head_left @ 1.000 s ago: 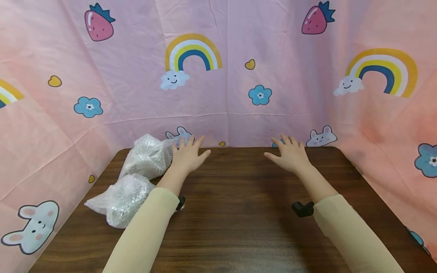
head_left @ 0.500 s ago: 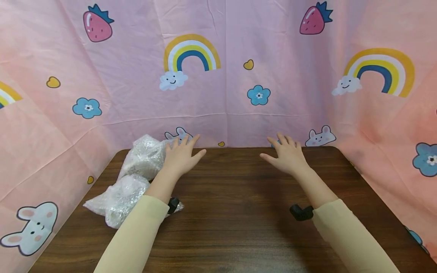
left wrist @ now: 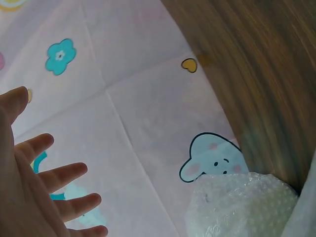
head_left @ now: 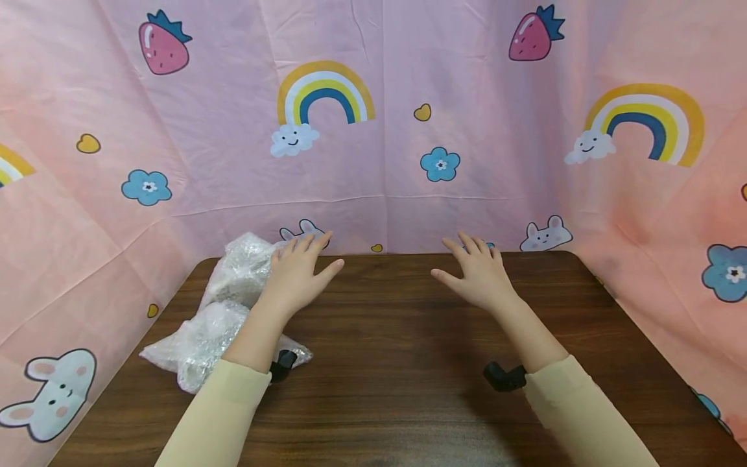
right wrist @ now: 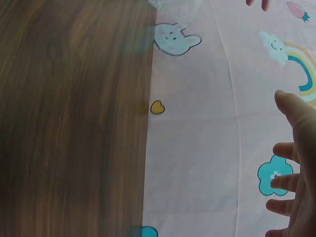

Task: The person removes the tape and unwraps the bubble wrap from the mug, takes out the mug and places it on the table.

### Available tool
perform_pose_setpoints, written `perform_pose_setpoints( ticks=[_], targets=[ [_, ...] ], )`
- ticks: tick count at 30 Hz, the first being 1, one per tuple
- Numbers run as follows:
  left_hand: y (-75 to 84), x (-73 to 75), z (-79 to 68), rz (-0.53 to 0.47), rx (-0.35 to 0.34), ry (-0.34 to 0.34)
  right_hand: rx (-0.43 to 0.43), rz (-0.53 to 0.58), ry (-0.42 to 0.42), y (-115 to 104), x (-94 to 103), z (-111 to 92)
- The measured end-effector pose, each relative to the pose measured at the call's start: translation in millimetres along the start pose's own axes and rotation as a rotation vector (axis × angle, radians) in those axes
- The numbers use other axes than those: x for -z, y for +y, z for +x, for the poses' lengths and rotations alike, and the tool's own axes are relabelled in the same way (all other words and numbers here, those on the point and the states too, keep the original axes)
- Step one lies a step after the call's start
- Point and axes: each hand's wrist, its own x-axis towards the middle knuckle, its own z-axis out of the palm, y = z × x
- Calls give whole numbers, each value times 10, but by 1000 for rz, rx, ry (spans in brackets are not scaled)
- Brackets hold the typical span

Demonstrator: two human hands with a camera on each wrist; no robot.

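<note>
My left hand is held over the back left of the table, fingers spread and nothing in its grasp. It overlaps the edge of a bubble-wrapped bundle in the head view. Nearer to me lies a second bubble-wrapped bundle, partly hidden behind the left forearm. What the wrap encloses is hidden. My right hand hovers over the back right, its fingers also spread and holding nothing. In the left wrist view, the clear bubble wrap shows at the bottom, apart from the fingers.
A dark wooden table fills the lower view. Behind it and along both sides hangs a pink cloth printed with rainbows, strawberries and rabbits. A black wrist mount sticks out from the right sleeve, another from the left.
Both hands have drifted left and slightly back toward me, the left one further across the bundles. More of the near bundle's right end shows beyond the left wrist. The bundles have stayed put.
</note>
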Motion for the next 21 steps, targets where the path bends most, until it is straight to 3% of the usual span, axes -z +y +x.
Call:
perform_pose_setpoints(
  ticks=[12,21],
  targets=[
    [-183,214,-302,-98,3,83,41,95,26,-276,-84,-55],
    [-391,296,-497,-142,13,131,106,187,57,-529,-191,-111]
  ],
)
